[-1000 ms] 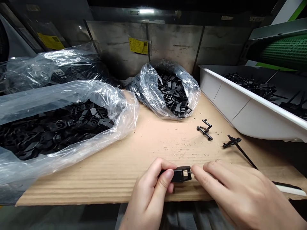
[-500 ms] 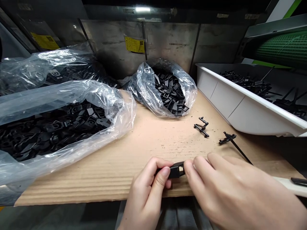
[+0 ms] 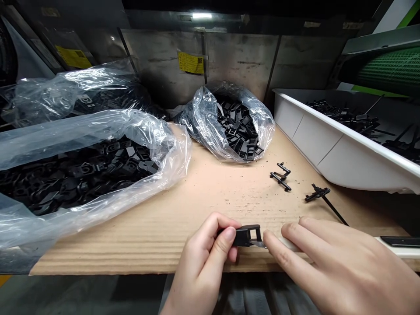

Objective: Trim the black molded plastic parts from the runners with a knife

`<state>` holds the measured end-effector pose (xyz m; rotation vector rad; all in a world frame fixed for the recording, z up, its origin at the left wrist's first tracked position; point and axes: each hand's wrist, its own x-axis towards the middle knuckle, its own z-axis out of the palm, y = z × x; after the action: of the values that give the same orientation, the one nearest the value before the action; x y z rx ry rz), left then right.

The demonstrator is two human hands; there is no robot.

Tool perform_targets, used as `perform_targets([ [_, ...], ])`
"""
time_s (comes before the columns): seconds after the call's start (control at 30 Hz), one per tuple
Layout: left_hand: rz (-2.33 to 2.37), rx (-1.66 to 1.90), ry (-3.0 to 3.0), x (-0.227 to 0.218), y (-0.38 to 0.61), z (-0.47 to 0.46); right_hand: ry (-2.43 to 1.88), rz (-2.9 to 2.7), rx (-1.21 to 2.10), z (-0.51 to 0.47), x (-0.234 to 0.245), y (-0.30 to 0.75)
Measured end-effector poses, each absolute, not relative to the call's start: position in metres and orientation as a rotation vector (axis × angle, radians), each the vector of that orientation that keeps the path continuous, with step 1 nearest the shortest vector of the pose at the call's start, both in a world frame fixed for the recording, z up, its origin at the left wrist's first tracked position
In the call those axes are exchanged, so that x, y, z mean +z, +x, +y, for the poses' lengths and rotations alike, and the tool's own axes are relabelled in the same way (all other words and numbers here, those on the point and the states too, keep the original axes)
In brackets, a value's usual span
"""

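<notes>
Pinching blk plastic clip in L hand, tight narrow grip; R hand narrow too, working thin metal tip at clip's end, just above cardboard sheet.

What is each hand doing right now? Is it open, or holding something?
Left hand: closed, pinching a black plastic clip.
Right hand: extended beside the clip; cannot tell if holding anything.
</notes>
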<state>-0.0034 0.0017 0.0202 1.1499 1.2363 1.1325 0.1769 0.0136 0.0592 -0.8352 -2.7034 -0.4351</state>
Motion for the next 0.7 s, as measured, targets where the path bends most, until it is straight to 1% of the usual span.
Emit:
perform_targets([
  [0.17,1.25,1.149,1.184,0.02,-0.002,0.002,-0.818,-2.658,-0.477,0.014,0.057,0.176],
  [0.33,1.27,1.146,1.244,0.018,-0.002,0.001,-0.876,-2.683,-0.661,0.013,0.054,0.17],
  [0.4,1.256,1.12,1.262,0.018,-0.003,0.001,-0.91,-2.709,-0.657,0.014,0.057,0.168],
  [0.53,1.22,1.09,1.228,0.018,-0.005,0.003,-0.973,-2.727,-0.446,0.016,0.062,0.176],
  [0.7,1.212,1.172,1.13,0.019,-0.004,0.003,-1.081,-2.449,0.085,0.018,0.05,0.195],
])
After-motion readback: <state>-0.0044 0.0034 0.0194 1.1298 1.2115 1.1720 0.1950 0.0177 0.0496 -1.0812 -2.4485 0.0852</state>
